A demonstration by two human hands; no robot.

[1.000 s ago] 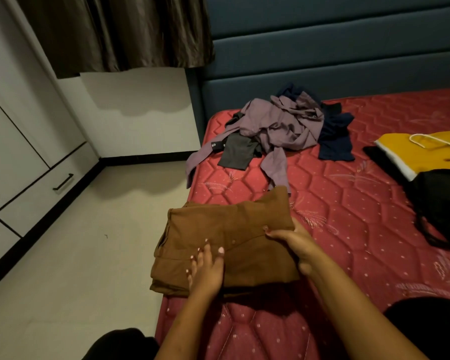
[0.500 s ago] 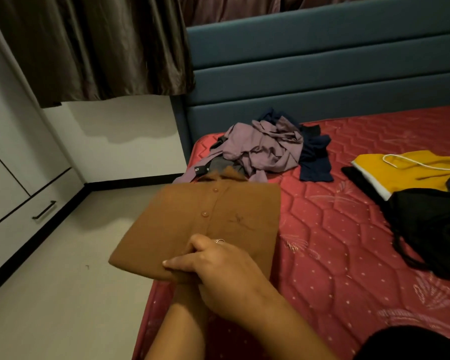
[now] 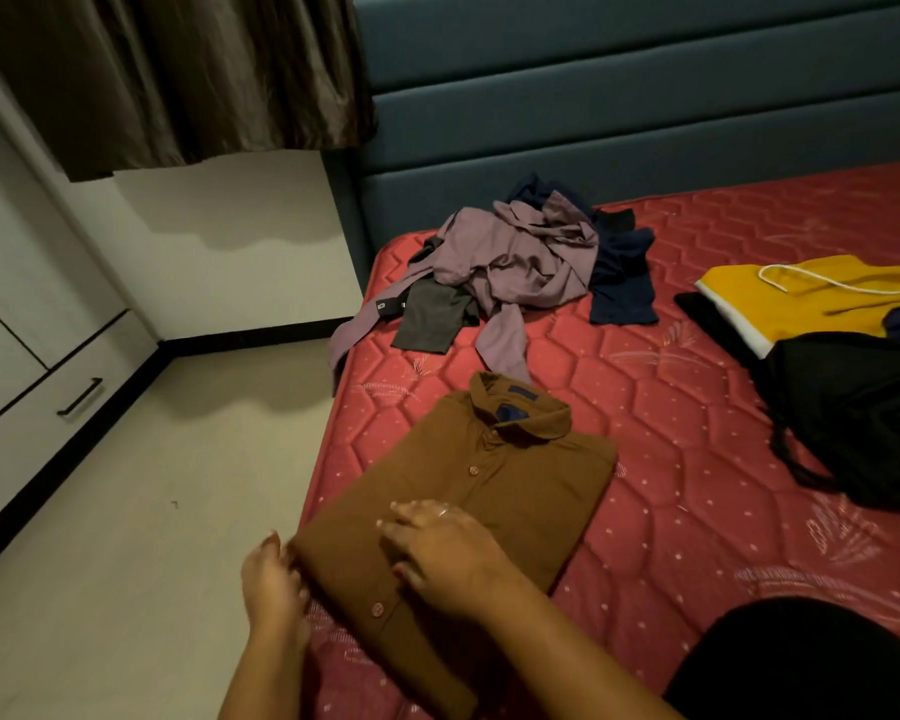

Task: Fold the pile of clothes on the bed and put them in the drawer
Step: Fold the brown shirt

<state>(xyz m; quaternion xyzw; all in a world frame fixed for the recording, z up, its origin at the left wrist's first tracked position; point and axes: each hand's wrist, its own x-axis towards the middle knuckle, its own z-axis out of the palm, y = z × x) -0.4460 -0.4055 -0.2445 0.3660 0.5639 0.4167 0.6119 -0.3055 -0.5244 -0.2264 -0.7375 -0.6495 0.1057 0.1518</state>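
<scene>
brown shirt (image 3: 489, 485) flipped buttons-up just now, flat at mattress (image 3: 671, 459) edge | right hand (image 3: 437, 553) fingers (image 3: 411, 517) spread, pressing it | left hand (image 3: 274, 579) at side fold, grip unclear | fold looks done; pile (image 3: 515, 262) waits, drawer (image 3: 58, 407) closed

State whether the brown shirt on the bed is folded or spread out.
Folded: the brown shirt lies as a compact rectangle, collar and buttons up.

The scene is dimly lit, a scalloped shadow is cast by the curtain (image 3: 167, 80) onto the wall (image 3: 240, 283) below it, the fingers (image 3: 417, 511) are smeared by motion blur, and lines are bowed toward the edges
</scene>
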